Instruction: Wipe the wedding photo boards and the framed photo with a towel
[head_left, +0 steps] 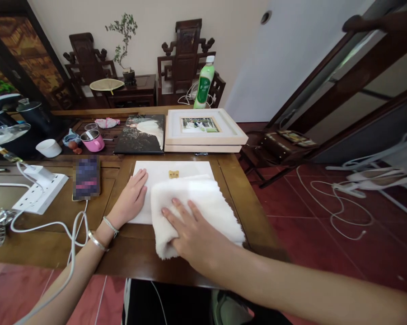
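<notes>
A white rectangular panel (193,167) lies flat on the wooden table. Against its left edge rests my left hand (134,193), fingers stretched out and flat. A fluffy white cloth (203,194) covers the panel's lower right part and hangs past it towards the table's front edge. On top of the cloth lies my right hand (189,230), its fingers pressing into the pile and its thumb tucked at the cloth's folded left side, largely hidden. Just beyond the cloth, a small tan animal-head-shaped piece (173,174) sits on the panel.
Stacked pale frames (206,146) and a dark picture (135,135) lie behind the panel. A green bottle (204,85) stands behind the frames. To the left are a phone (86,177), a power strip (42,194), loose white cables and a pink mug (94,142).
</notes>
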The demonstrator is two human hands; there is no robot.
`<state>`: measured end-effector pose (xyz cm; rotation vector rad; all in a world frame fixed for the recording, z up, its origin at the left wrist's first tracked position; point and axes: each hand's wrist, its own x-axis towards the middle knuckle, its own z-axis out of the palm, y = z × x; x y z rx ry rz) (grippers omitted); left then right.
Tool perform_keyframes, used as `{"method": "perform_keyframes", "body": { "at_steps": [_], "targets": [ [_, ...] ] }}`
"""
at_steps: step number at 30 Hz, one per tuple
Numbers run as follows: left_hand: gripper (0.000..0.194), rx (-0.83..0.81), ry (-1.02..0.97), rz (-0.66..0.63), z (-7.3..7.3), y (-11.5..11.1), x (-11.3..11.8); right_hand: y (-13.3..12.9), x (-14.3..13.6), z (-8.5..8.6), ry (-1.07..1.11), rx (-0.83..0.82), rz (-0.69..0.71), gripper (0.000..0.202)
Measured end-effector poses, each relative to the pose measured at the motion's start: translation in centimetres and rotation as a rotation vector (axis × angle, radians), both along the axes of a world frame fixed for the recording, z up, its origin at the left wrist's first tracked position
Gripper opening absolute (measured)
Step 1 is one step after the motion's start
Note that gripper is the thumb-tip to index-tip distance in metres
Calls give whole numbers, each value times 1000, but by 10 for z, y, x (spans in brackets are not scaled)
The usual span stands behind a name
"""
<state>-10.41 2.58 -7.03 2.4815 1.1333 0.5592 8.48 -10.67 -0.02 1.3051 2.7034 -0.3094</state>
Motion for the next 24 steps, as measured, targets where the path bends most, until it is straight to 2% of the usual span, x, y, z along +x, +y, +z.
{"method": "perform_keyframes", "body": {
  "at_steps": [2,5,10,13,16,20,24],
  "targets": [
    [49,0,2,1,0,0,0,8,2,2,-37,-23,11,26],
    [50,0,-6,4,0,1,0,34,6,3,-74,30,2,37],
    [50,-19,-21,-8,1,1,0,91,7,5,-93,141,-94,46],
    [50,-25,-24,-12,2,1,0,107,3,4,-84,170,-130,48],
    [50,-21,-24,-23,1,1,-1,93,-5,-2,-81,224,-146,42],
    [50,-20,-9,-21,1,1,-1,38,-20,-8,-94,273,-74,33],
    [50,-15,3,-14,1,1,-1,-9,-28,-5,-58,194,24,29]
  ]
}}
